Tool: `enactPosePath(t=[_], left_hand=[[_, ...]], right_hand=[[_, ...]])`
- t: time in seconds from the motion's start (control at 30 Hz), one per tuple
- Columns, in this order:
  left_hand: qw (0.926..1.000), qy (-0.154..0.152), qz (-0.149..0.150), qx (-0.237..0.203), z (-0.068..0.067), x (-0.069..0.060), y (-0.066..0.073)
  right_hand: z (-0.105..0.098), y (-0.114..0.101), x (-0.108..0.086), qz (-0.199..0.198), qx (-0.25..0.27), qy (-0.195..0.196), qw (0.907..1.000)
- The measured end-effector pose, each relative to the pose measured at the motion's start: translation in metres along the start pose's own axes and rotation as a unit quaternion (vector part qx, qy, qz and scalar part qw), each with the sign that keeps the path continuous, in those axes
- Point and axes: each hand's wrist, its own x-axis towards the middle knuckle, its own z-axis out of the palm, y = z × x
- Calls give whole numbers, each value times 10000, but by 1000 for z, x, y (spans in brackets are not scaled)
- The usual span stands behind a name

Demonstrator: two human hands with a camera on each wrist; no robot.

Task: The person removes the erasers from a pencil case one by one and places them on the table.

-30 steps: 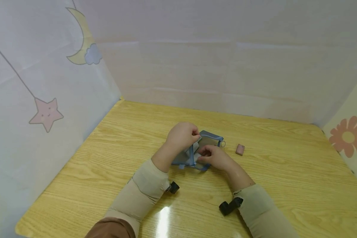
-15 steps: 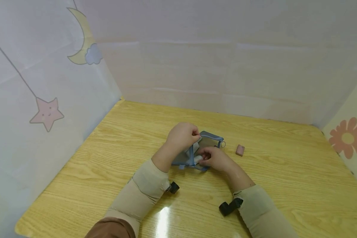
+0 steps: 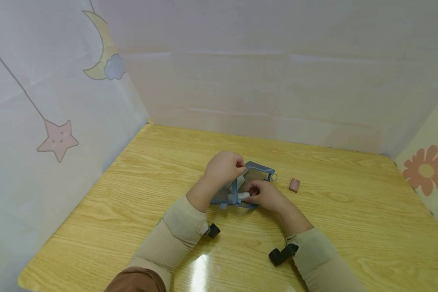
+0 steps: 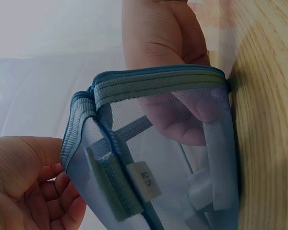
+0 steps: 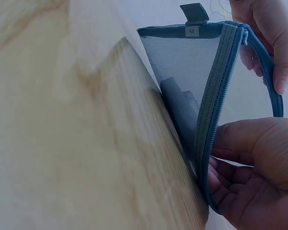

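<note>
Head view: blue pouch point(image 3: 235, 190), mouth rightward, with white piece point(image 3: 243, 196), long axis sideways.

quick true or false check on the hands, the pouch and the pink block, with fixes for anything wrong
1. The left hand holds the edge of the mesh pouch. True.
2. The pink block is inside the pouch. False: it lies on the table, apart from the pouch.
3. The right hand rests flat on the table. False: its fingers reach inside the pouch.
4. The zipper is open. True.
5. A white piece shows through the mesh. True.
</note>
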Motion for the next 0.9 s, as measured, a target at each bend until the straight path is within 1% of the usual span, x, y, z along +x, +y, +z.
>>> enactPosePath(t=[0.17, 0.37, 0.6, 0.9], left_hand=[[10000, 28, 26, 22, 2, 1, -1], [10000, 2, -5, 2, 2, 1, 0], [10000, 22, 45, -64, 4, 1, -1], [9999, 88, 49, -67, 6, 2, -1]], right_hand=[[-1, -1, -2, -23, -8, -47, 10000], [-2, -3, -3, 0, 109, -42, 9999], [-4, -2, -4, 73, 138, 16, 9999], [-8, -4, -5, 46, 239, 112, 9996]])
